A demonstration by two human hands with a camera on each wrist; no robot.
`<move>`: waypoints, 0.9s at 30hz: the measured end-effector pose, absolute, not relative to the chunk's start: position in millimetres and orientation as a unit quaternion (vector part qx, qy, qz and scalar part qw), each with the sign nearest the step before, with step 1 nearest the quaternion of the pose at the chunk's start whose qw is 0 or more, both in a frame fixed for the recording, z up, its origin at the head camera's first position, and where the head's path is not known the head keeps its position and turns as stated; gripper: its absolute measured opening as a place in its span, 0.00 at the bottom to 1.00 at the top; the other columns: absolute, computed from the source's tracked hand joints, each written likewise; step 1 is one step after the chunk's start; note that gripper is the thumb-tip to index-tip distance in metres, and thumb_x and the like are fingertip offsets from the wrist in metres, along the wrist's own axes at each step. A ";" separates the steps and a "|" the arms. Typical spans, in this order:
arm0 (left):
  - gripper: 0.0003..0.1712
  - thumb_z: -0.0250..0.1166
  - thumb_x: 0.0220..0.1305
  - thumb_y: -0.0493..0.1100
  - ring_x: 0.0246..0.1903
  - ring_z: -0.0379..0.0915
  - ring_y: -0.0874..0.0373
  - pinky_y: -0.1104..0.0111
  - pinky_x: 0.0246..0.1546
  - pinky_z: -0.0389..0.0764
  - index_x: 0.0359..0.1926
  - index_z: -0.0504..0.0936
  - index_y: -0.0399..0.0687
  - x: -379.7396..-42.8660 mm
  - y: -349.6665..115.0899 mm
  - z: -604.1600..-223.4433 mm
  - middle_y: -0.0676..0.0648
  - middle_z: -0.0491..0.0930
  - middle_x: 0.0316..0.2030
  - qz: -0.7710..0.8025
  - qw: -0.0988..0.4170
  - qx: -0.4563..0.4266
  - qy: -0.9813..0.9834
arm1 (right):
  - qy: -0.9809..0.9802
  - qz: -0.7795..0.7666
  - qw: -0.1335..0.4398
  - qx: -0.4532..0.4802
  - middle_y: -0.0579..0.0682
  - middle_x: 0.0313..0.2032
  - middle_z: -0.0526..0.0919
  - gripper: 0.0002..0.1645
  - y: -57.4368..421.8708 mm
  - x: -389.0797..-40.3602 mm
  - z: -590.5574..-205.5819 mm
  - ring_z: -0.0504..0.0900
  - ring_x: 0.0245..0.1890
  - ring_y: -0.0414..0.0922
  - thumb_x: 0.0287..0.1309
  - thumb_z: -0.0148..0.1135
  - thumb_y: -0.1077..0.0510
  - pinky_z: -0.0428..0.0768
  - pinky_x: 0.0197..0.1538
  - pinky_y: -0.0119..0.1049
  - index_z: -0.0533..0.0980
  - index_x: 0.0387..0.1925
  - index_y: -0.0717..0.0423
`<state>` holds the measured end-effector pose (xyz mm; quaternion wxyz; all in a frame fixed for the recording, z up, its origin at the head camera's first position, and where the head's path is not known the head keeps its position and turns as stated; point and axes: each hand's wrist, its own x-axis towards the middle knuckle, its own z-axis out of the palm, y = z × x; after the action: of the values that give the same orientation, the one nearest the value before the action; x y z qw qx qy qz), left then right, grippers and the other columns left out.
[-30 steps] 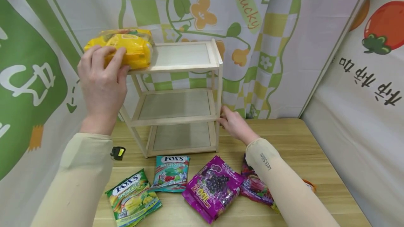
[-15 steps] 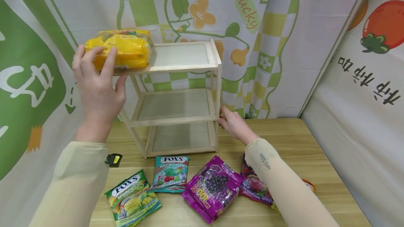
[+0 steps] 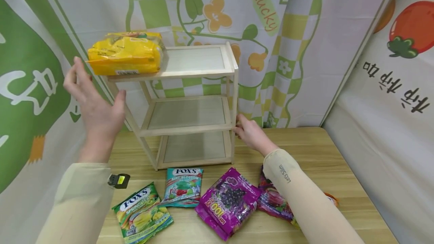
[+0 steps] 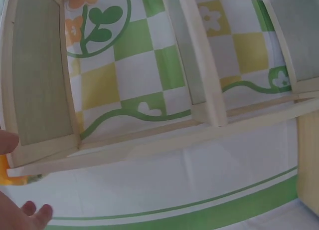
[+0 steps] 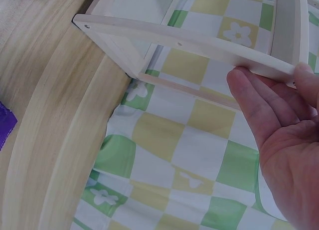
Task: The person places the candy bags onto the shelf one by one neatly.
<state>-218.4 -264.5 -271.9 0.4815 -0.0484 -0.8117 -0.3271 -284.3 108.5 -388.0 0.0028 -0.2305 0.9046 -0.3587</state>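
A yellow plastic package (image 3: 125, 54) lies on the left end of the top shelf of a pale wooden three-tier rack (image 3: 186, 128). Just left of and below it, my left hand (image 3: 98, 112) is spread in the air, fingers apart from the package. In the left wrist view only some fingertips (image 4: 44, 212) show beside the rack's left post, with a sliver of yellow at the top corner. My right hand (image 3: 252, 134) holds the rack's right front post at middle-shelf height. The right wrist view shows thumb and fingers (image 5: 254, 100) on either side of that post.
In front of the rack lie a green Fox's candy bag (image 3: 144, 214), a teal Fox's bag (image 3: 184, 187) and a purple grape candy bag (image 3: 228, 202). Another dark purple bag (image 3: 274, 200) is partly under the right forearm. A patterned curtain (image 3: 305, 48) hangs behind.
My left hand has let go of the yellow package and moved left and down from it. The package stays on the top shelf. My right hand has not moved.
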 end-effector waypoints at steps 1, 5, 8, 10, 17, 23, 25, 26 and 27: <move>0.54 0.67 0.66 0.35 0.70 0.56 0.54 0.64 0.68 0.67 0.82 0.42 0.46 -217.9 -265.2 -273.5 0.47 0.46 0.75 -0.339 0.469 -0.033 -0.815 | 0.905 -0.359 0.003 -0.230 0.49 0.20 0.75 0.10 108.3 -284.1 -387.9 0.62 0.16 0.39 0.78 0.52 0.57 0.64 0.21 0.33 0.69 0.53 0.58; 0.59 0.67 0.66 0.38 0.67 0.62 0.48 0.61 0.66 0.71 0.82 0.34 0.55 -216.3 -268.8 -279.8 0.46 0.52 0.75 -0.388 0.398 0.014 -0.831 | 0.905 -0.358 0.004 -0.229 0.47 0.19 0.74 0.10 108.1 -283.5 -387.7 0.63 0.16 0.39 0.78 0.52 0.56 0.65 0.21 0.33 0.69 0.53 0.58; 0.60 0.67 0.67 0.40 0.70 0.62 0.43 0.54 0.69 0.71 0.82 0.31 0.58 -216.9 -271.9 -285.5 0.45 0.54 0.76 -0.434 0.327 0.035 -0.839 | 0.905 -0.359 0.004 -0.229 0.46 0.19 0.73 0.10 108.1 -283.4 -387.9 0.62 0.16 0.39 0.78 0.52 0.57 0.64 0.21 0.33 0.69 0.53 0.58; 0.59 0.66 0.68 0.43 0.71 0.61 0.39 0.48 0.67 0.72 0.82 0.30 0.58 -218.0 -274.2 -290.4 0.42 0.51 0.78 -0.454 0.276 0.044 -0.846 | 0.905 -0.359 0.005 -0.229 0.46 0.18 0.73 0.10 108.0 -283.4 -388.0 0.62 0.16 0.39 0.78 0.52 0.57 0.64 0.21 0.33 0.69 0.53 0.58; 0.49 0.60 0.73 0.51 0.63 0.68 0.25 0.38 0.54 0.79 0.80 0.42 0.41 -218.6 -278.0 -308.9 0.28 0.52 0.76 -0.423 0.164 0.044 -0.890 | 0.907 -0.355 0.004 -0.227 0.48 0.21 0.75 0.11 107.5 -283.4 -388.1 0.64 0.17 0.39 0.78 0.52 0.56 0.66 0.22 0.33 0.69 0.53 0.58; 0.43 0.58 0.74 0.50 0.59 0.73 0.27 0.39 0.52 0.80 0.79 0.48 0.38 -218.5 -278.7 -319.7 0.30 0.68 0.67 -0.397 0.152 0.029 -0.905 | 0.906 -0.358 0.006 -0.225 0.49 0.21 0.76 0.11 107.6 -282.8 -387.3 0.65 0.17 0.40 0.78 0.52 0.56 0.67 0.22 0.33 0.69 0.53 0.58; 0.42 0.57 0.75 0.49 0.58 0.74 0.28 0.39 0.52 0.80 0.79 0.48 0.38 -218.9 -279.4 -322.5 0.30 0.71 0.66 -0.394 0.147 0.027 -0.907 | 0.906 -0.359 0.006 -0.225 0.50 0.21 0.77 0.11 107.8 -282.8 -386.9 0.65 0.17 0.39 0.78 0.52 0.57 0.67 0.21 0.33 0.69 0.53 0.59; 0.42 0.57 0.75 0.48 0.58 0.74 0.28 0.40 0.52 0.80 0.79 0.49 0.37 -219.2 -279.7 -323.9 0.30 0.72 0.64 -0.391 0.146 0.026 -0.908 | 0.906 -0.359 0.006 -0.226 0.50 0.21 0.76 0.11 108.0 -282.8 -386.7 0.65 0.17 0.40 0.78 0.52 0.57 0.66 0.21 0.33 0.69 0.54 0.59; 0.41 0.57 0.75 0.48 0.58 0.74 0.28 0.40 0.52 0.80 0.78 0.50 0.37 -219.5 -280.1 -325.1 0.30 0.73 0.64 -0.390 0.143 0.025 -0.909 | 0.906 -0.359 0.006 -0.226 0.51 0.21 0.77 0.11 108.1 -282.8 -386.5 0.64 0.17 0.39 0.78 0.52 0.57 0.66 0.21 0.33 0.69 0.54 0.59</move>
<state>-219.5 -280.1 -325.1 0.1433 0.0250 -0.9092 -0.3902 -282.8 108.1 -386.5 0.0061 -0.2264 0.9056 -0.3587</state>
